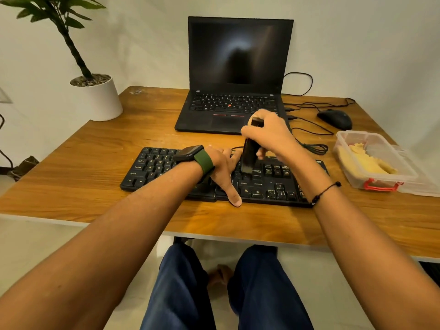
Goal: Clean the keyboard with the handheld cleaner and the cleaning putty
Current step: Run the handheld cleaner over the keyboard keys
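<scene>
A black keyboard lies on the wooden table in front of me. My right hand grips a black handheld cleaner, held upright with its lower end on the keys right of the middle. My left hand rests flat on the keyboard's middle, fingers spread and thumb reaching over the front edge. Yellow cleaning putty lies in an open clear plastic box at the right.
An open black laptop stands behind the keyboard. A black mouse and loose cables lie at the back right. A potted plant stands at the back left corner. The box's lid lies beside the box.
</scene>
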